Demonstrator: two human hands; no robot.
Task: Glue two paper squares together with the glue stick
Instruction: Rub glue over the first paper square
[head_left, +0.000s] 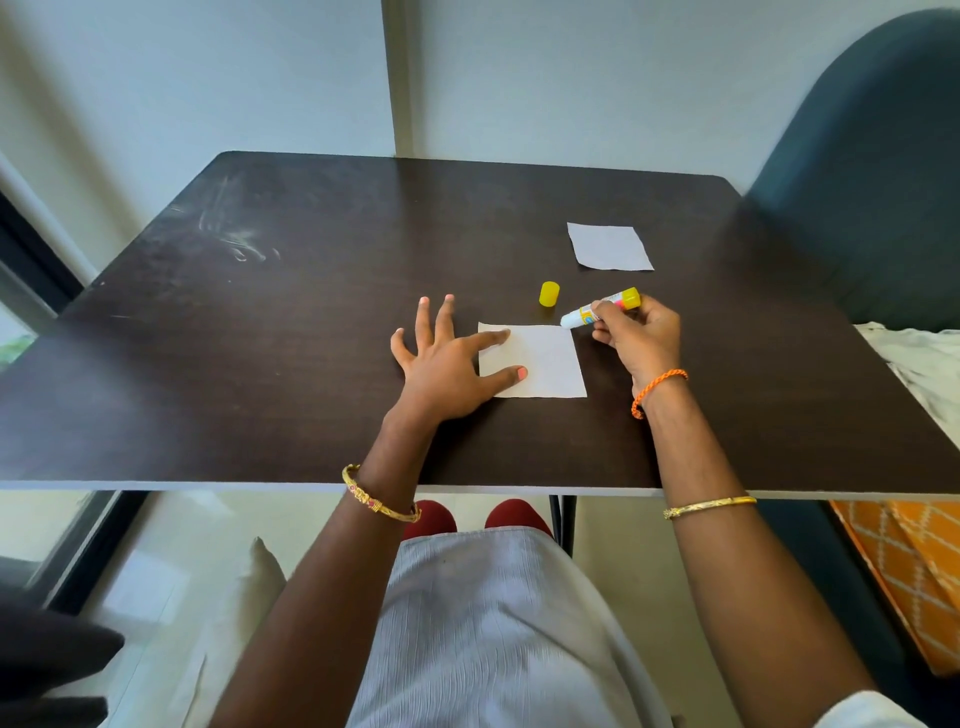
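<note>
A white paper square (545, 364) lies flat on the dark table (260, 364) in front of me. My left hand (441, 364) is spread open, its thumb and index finger pressing the square's left edge. My right hand (636, 338) grips an uncapped glue stick (597, 309), white with a yellow end, tilted so its tip touches the square's top right corner. The yellow cap (549, 294) stands on the table just beyond the square. A second paper square (609, 246) lies farther back to the right.
A dark teal chair back (872, 156) rises at the right rear corner of the table. White cloth (924, 364) and an orange patterned fabric (904, 571) lie off the right edge. The table's front edge (260, 487) runs close to my lap.
</note>
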